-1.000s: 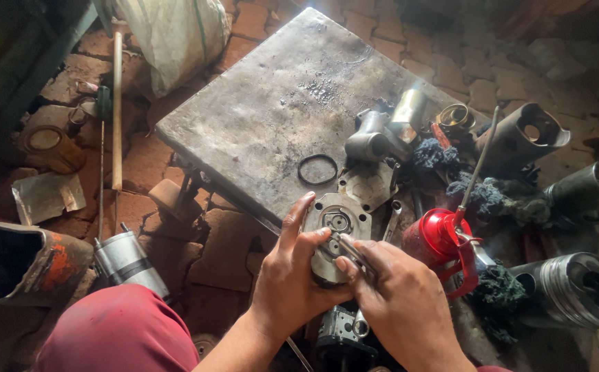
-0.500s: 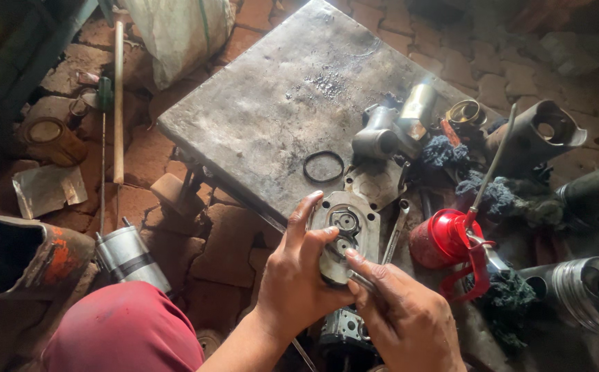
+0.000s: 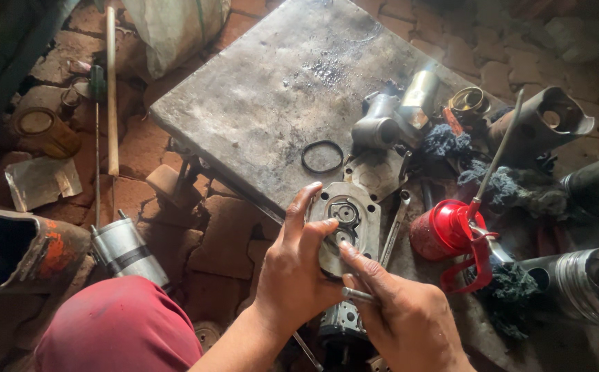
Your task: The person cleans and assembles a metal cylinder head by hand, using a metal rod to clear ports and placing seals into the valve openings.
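We hold the grey metal pump housing [image 3: 344,227] at the near edge of the steel-plate bench [image 3: 272,103], just in front of the black rubber ring [image 3: 322,156] that lies flat on the plate. Our left hand [image 3: 298,275] has its grip closed around the housing's left side, thumb and forefinger curled over the face with its two round gear bores. Since a second ago the housing has come nearer to us and tilted a little, and our right hand [image 3: 406,320] has slid lower, so that its forefinger now presses on the lower bore; we judge the work is centred on seating or freeing something there. The right grip is closed on a thin metal rod [image 3: 358,295], of which only a short stub shows between the fingers. What it is, and where its tip ends, we cannot tell. The part under the fingertip is covered. The block below the housing [image 3: 341,324] is mostly hidden by our wrists. The red oil can [image 3: 444,231] stands just to the right, beside dark rags [image 3: 506,186].
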